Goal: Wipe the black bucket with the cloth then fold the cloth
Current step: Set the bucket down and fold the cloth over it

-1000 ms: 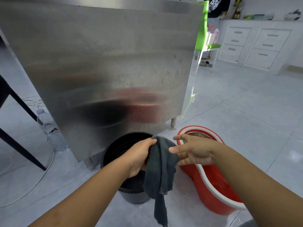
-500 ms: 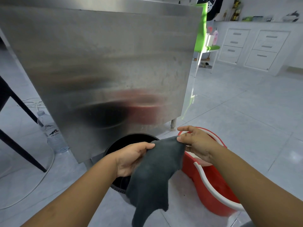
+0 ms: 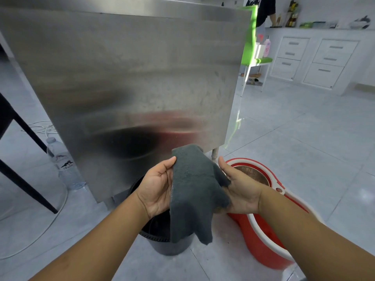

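Moved: cloth (image 3: pixel 194 191) lifted, spread between both palms | left hand (image 3: pixel 158 189), right hand (image 3: pixel 241 189): fingers loosely pinching its edges | black bucket (image 3: pixel 170 246) below | folding starts

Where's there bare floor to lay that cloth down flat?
Open tile to the right of the red mop bucket, toward the white drawers. Crowded on the left: black bucket, water bottle, cable, steel cabinet.

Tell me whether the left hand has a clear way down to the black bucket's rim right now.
Probably yes. The left hand hovers directly over the black bucket, with only the hanging cloth beside it. But both hands are holding the cloth, so it isn't free.
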Demonstrator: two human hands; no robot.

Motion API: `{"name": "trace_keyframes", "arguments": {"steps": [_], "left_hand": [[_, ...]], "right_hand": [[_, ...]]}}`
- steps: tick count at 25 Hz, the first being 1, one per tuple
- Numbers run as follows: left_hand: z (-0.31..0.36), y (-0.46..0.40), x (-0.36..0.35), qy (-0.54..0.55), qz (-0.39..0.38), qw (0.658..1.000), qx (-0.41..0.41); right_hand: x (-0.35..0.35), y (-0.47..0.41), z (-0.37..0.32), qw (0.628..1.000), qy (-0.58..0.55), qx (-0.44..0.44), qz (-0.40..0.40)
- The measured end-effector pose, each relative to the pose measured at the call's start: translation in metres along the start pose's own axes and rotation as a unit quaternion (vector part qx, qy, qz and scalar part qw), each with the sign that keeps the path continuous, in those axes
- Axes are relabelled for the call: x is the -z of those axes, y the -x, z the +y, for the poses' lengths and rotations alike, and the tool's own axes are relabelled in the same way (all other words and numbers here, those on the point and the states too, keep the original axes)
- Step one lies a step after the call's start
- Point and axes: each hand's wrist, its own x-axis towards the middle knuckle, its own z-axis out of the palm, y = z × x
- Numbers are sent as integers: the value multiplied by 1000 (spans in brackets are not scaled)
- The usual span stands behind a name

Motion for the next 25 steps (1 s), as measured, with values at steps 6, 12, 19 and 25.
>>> {"name": "trace_keyframes", "arguments": {"steps": [6,12,19,25], "left_hand": [[10,0,6,-59,44,997,-4],[10,-4,9,-317,96,943,13],[11,-12,18,-358,198,910,-70],[15,-10,20,-475,149,863,-88]], "right_hand": [[0,5,-7,986,10,164,-7],[2,-3,-5,974,14,194,113],[-6,-10,-7,939,101,199,263],[-18,-2,-6,882,320,206,278]]}}
